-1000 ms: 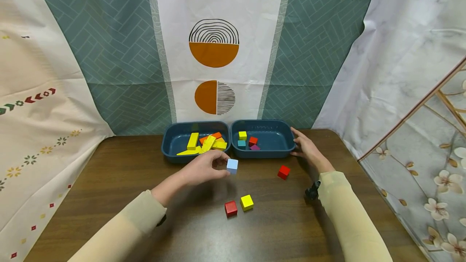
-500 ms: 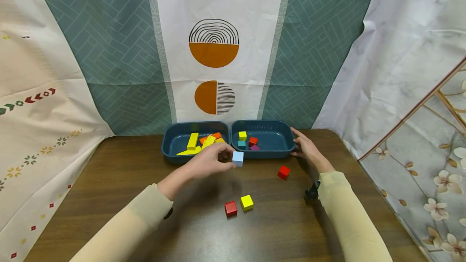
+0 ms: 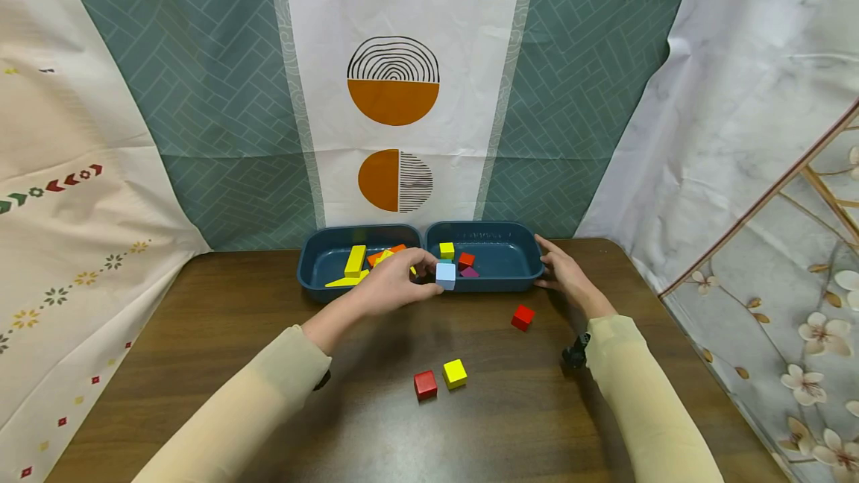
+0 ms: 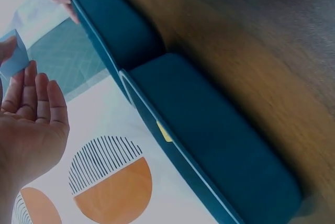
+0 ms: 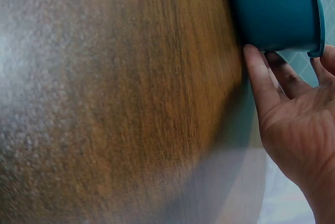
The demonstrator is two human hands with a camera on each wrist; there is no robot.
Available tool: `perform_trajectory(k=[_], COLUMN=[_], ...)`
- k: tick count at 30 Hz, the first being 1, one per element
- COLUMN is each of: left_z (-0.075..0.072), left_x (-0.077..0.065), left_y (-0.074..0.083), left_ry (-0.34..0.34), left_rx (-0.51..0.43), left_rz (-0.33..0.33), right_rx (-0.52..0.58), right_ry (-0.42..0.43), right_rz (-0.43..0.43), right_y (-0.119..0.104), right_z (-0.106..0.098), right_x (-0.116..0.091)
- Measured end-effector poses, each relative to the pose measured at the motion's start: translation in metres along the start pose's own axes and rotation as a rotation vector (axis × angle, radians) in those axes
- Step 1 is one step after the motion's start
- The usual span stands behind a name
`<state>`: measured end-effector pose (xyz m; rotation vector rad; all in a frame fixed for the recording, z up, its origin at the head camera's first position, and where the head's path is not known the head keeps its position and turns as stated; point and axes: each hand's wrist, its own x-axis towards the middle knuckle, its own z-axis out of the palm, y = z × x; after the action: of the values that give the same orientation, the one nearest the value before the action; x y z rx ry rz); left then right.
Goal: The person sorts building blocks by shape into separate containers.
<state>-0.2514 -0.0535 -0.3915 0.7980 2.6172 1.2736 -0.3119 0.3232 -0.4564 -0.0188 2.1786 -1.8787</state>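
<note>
A light blue cube (image 3: 446,276) is pinched between the thumb and fingers of my left hand (image 3: 392,283). That hand is in the air at the near edge of the right blue bin (image 3: 513,283), by the seam with the left blue bin (image 3: 312,263). In the left wrist view the cube (image 4: 17,62) sits above the bins' rims. My right hand (image 3: 570,274) touches the right bin's outer end with fairly straight fingers; the right wrist view shows its fingertips against the bin wall (image 5: 277,9). Inside the right bin lie a yellow cube (image 3: 447,250), a red cube (image 3: 466,261) and a purple piece (image 3: 470,272).
The left bin holds yellow blocks (image 3: 355,261) and orange ones, partly behind my left hand. On the wooden table (image 3: 523,423) are a dark red cube (image 3: 426,385), a yellow cube (image 3: 455,373) beside it, and a red cube (image 3: 523,317) before the right bin. Curtains hang behind.
My left hand has moved forward and slightly right with the light blue cube, from over the table to the right bin's near rim. The right hand has stayed at the bin's end.
</note>
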Motion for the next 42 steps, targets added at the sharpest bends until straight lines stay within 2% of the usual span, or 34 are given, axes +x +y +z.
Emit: perform_trajectory(k=[16,22,30,34,42], left_z=[0.001,0.005,0.012,0.017,0.023], left_x=[0.024,0.032,0.041,0.046,0.053], left_y=[0.009,0.01,0.012,0.012,0.014], left_ry=[0.044,0.059,0.052,0.057,0.064], left_rx=[0.041,0.054,0.021,0.032,0.113], left_rz=[0.013,0.001,0.002,-0.022,-0.068], right_rx=[-0.009,-0.014,-0.016,-0.021,-0.04], right_ry=[0.003,0.002,-0.002,-0.002,0.021], right_rz=[0.007,0.0,-0.001,0.004,-0.008], right_y=[-0.004,-0.003,-0.003,-0.004,0.016], right_z=[0.0,0.0,0.0,-0.001,-0.007], right_x=[-0.003,-0.003,-0.003,-0.003,0.013])
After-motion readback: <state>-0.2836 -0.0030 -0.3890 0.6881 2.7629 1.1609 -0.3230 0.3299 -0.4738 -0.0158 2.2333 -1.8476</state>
